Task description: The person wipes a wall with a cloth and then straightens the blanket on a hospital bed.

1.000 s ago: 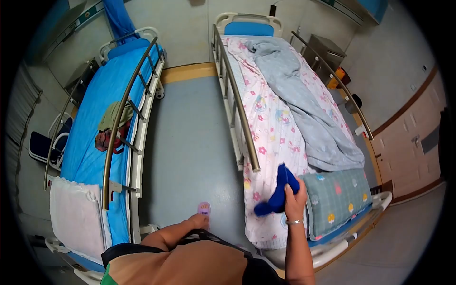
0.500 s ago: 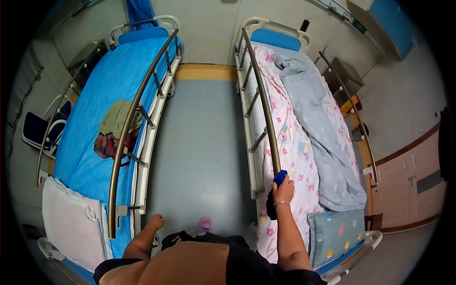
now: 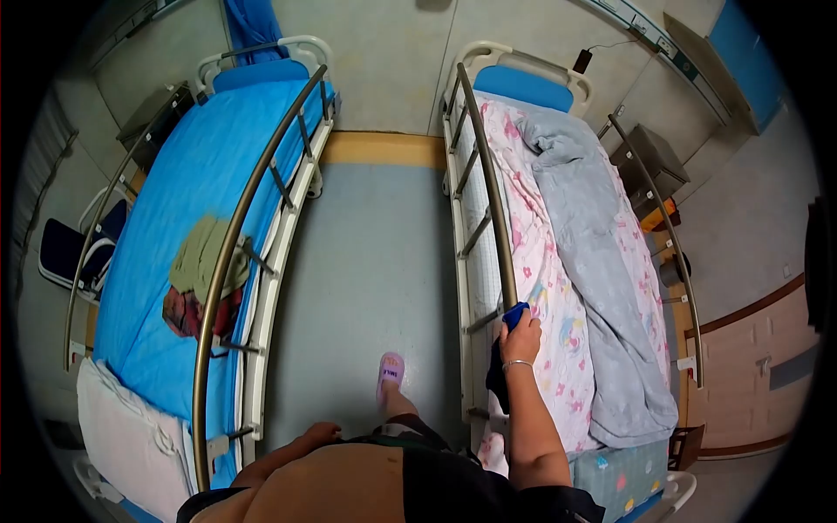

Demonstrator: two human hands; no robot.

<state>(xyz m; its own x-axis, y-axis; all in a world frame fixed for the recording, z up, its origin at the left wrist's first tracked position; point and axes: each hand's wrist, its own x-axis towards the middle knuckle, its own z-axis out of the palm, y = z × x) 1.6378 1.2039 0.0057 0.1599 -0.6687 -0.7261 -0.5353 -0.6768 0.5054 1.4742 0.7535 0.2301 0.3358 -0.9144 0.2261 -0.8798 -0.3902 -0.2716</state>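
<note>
My right hand [image 3: 521, 337] is closed around a dark blue cloth [image 3: 515, 315] wrapped over the near part of the bronze-coloured side rail [image 3: 490, 179] on the right bed. Part of the cloth hangs down below my hand on the aisle side. A metal bracelet circles that wrist. Low in front of my body, my left hand [image 3: 324, 433] has its fingers curled in, with nothing seen in it. Beside the rail lie a white sheet with pink flowers [image 3: 571, 340] and a crumpled grey quilt [image 3: 580, 227].
On the left stands a bed with a blue sheet [image 3: 166, 261], its own rail [image 3: 234, 235], folded clothes [image 3: 205, 261] and a white pillow [image 3: 131, 427]. My foot in a pink slipper [image 3: 391, 375] is on the aisle floor [image 3: 366, 261]. A patterned pillow [image 3: 621, 475] lies at the right bed's near end.
My foot in the slipper has stepped forward, and both beds sit lower in view. My right hand and the cloth have moved farther along the rail. My left hand has swung inward.
</note>
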